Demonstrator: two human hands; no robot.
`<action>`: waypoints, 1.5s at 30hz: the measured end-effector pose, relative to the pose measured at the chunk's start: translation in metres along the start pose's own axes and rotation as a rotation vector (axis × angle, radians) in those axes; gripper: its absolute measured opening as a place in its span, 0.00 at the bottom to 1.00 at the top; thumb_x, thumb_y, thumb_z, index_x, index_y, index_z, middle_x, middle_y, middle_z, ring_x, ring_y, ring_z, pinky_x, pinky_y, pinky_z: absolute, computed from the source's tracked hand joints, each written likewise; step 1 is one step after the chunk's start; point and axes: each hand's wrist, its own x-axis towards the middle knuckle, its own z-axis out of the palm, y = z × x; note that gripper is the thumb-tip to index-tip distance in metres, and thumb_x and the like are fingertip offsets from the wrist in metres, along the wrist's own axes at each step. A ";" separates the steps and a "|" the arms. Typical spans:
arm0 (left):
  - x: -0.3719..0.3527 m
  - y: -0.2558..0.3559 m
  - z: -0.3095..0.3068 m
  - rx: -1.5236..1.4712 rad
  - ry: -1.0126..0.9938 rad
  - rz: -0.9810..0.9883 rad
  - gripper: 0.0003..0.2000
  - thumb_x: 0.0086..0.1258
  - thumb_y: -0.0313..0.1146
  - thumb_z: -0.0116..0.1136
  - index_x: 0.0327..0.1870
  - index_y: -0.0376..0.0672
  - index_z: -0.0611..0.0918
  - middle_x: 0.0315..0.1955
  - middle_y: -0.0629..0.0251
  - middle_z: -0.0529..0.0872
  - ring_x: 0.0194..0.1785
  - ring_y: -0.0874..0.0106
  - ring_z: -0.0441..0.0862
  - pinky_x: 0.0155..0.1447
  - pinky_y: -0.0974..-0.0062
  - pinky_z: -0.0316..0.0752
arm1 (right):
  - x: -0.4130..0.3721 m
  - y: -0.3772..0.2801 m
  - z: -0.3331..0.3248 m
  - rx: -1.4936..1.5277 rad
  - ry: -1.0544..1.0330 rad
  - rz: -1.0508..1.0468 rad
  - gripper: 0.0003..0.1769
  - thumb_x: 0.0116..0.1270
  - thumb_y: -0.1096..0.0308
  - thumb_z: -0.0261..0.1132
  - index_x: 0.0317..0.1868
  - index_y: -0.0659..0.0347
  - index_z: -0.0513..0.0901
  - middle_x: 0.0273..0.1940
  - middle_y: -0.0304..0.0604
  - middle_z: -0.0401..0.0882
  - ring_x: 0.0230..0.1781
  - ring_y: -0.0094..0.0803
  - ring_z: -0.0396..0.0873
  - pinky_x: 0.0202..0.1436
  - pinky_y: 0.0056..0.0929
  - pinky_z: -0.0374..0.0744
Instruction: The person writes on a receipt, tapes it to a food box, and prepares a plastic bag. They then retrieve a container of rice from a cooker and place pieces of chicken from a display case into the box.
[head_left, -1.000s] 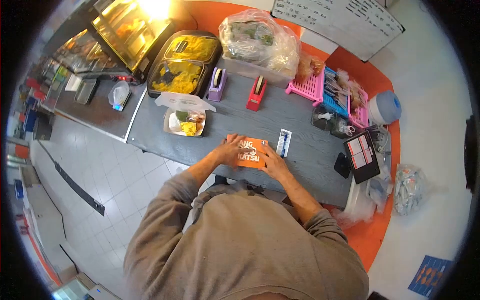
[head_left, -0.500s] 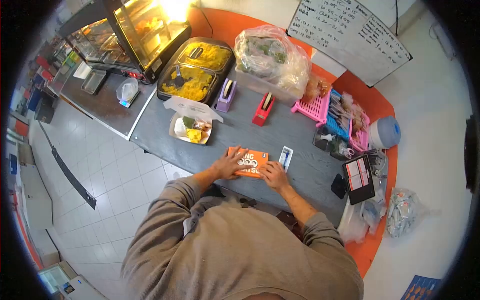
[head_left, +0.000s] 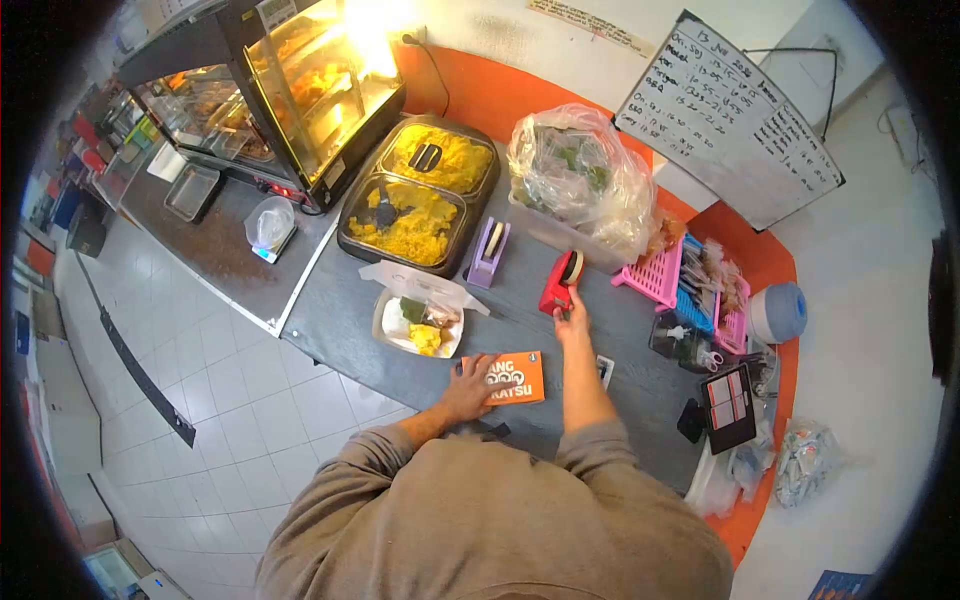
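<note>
My left grip (head_left: 466, 391) lies spread and unclenched over the left part of the orange pack (head_left: 524, 372), which rests on the table (head_left: 655, 410) with its white lettering facing up. Half a second ago both my palms were on it; now my right grip (head_left: 573, 320) is off the pack and reaches forward to the red tape dispenser (head_left: 554, 291), fingers touching its near end, though I cannot tell whether they are closed around it. With that palm away, the pack's right edge shows whole. My right forearm now crosses the white slip (head_left: 606, 371) that lay in plain sight earlier, so only a bit of it shows beside my arm. The open food box (head_left: 425, 284) remains just beyond the pack to the left, lid raised, and the purple tape dispenser (head_left: 487, 262) still stands beyond it. My view has tipped up too, bringing more of the whiteboard (head_left: 725, 120) into sight.
</note>
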 end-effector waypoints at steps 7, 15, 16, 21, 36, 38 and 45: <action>0.009 -0.005 0.002 -0.022 -0.130 -0.012 0.37 0.53 0.39 0.72 0.68 0.76 0.71 0.74 0.50 0.51 0.74 0.44 0.50 0.61 0.30 0.60 | 0.021 0.057 -0.043 -0.651 0.157 -0.837 0.07 0.56 0.68 0.74 0.33 0.60 0.85 0.43 0.42 0.81 0.46 0.34 0.79 0.50 0.32 0.77; 0.037 -0.008 0.017 -0.002 -0.062 0.020 0.36 0.54 0.42 0.70 0.68 0.76 0.71 0.72 0.45 0.52 0.73 0.41 0.51 0.62 0.34 0.60 | -0.075 0.004 -0.073 -0.384 -0.033 -0.196 0.11 0.64 0.64 0.69 0.27 0.58 0.82 0.22 0.34 0.76 0.17 0.24 0.73 0.20 0.26 0.70; 0.036 -0.005 0.018 0.031 -0.005 0.017 0.36 0.54 0.42 0.70 0.68 0.75 0.72 0.72 0.44 0.53 0.72 0.41 0.52 0.64 0.35 0.58 | -0.085 0.007 -0.085 -0.342 -0.189 -0.063 0.11 0.64 0.63 0.69 0.27 0.58 0.82 0.21 0.33 0.75 0.16 0.21 0.71 0.18 0.23 0.67; 0.035 0.002 0.019 0.093 -0.032 -0.001 0.34 0.58 0.44 0.67 0.69 0.75 0.70 0.72 0.44 0.53 0.72 0.41 0.51 0.63 0.35 0.58 | -0.128 0.103 -0.110 -0.587 -0.196 -0.023 0.18 0.62 0.58 0.74 0.24 0.60 0.78 0.18 0.33 0.72 0.12 0.21 0.70 0.13 0.24 0.64; 0.040 0.029 0.014 0.108 -0.082 -0.244 0.38 0.54 0.58 0.68 0.68 0.61 0.70 0.73 0.52 0.54 0.75 0.49 0.50 0.65 0.28 0.57 | -0.095 0.099 -0.157 -1.551 -0.241 -1.357 0.20 0.64 0.51 0.67 0.23 0.59 0.82 0.23 0.47 0.81 0.24 0.49 0.81 0.28 0.46 0.77; 0.049 0.035 0.036 -0.029 0.078 -0.373 0.38 0.57 0.64 0.63 0.67 0.55 0.70 0.72 0.59 0.57 0.76 0.55 0.51 0.66 0.31 0.57 | -0.095 0.103 -0.172 -1.439 -0.089 -1.191 0.20 0.66 0.53 0.66 0.23 0.60 0.81 0.24 0.50 0.81 0.25 0.52 0.80 0.29 0.46 0.75; 0.084 0.054 0.062 -0.106 0.465 -0.739 0.28 0.66 0.54 0.58 0.67 0.58 0.69 0.69 0.58 0.64 0.76 0.53 0.51 0.70 0.28 0.42 | -0.141 0.069 -0.196 -1.271 -0.137 -1.080 0.14 0.67 0.61 0.66 0.29 0.64 0.82 0.27 0.52 0.82 0.27 0.48 0.82 0.33 0.41 0.77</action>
